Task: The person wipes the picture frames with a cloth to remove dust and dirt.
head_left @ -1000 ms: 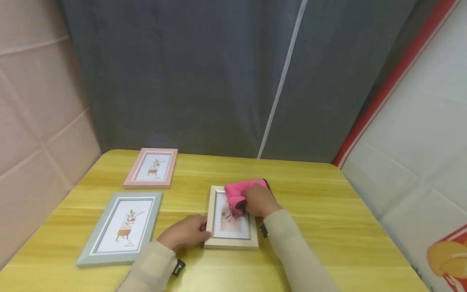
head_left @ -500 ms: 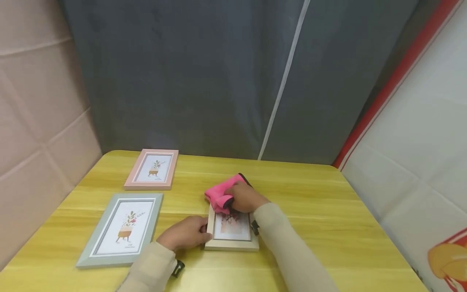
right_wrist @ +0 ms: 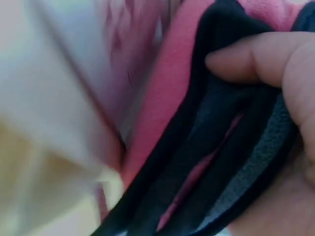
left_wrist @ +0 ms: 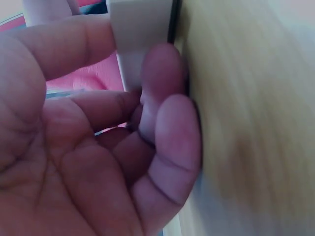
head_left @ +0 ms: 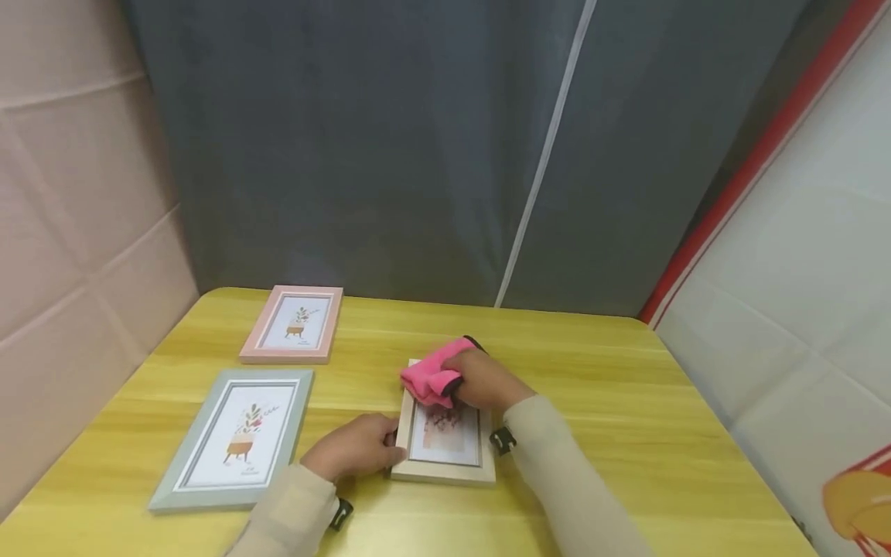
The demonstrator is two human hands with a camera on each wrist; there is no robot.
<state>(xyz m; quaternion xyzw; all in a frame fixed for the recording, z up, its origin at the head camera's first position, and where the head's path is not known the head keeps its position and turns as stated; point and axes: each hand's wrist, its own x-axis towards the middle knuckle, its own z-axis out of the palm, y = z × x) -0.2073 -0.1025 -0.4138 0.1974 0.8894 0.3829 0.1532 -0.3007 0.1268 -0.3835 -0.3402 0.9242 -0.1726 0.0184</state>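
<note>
A cream picture frame with a pink floral picture lies flat on the yellow wood-grain table. My left hand grips its left edge, thumb on the border; in the left wrist view the other fingers curl low against the frame's side. A folded pink cloth with black edging is bunched in my right hand, covering the upper part of the picture frame. In the right wrist view the thumb presses on the cloth's dark folded edge.
A grey-green picture frame lies to the left, close to my left forearm. Behind it is a pink picture frame. A dark curtain hangs beyond the table's back edge, with light cloth walls on both sides.
My right hand has swept the pink cloth leftward over the top of the cream frame, then slightly back to the right. My left hand keeps its hold on the frame's left edge.
</note>
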